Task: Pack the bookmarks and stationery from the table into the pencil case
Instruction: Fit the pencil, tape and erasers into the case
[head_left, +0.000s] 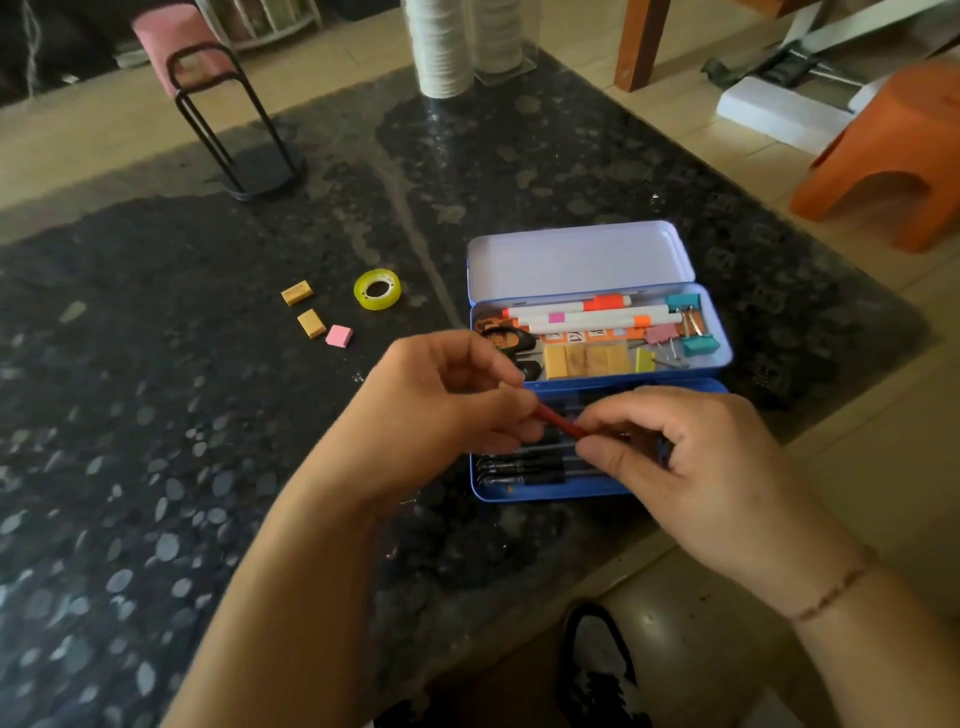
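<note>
Both hands over the blue pencil case (597, 332) at centre (lid open), left hand (441, 410) and right hand (691, 457) pinching a red pen (561, 422) between them, tape roll (377, 290) at ten o'clock, three erasers (311, 323) further left on the table (156, 415).

Single head-worn wide-angle view, looking forward and down from above the near edge of the tabletop (156, 415), close over the hands, floor and stools at frame margins, edges visibly distorted
</note>
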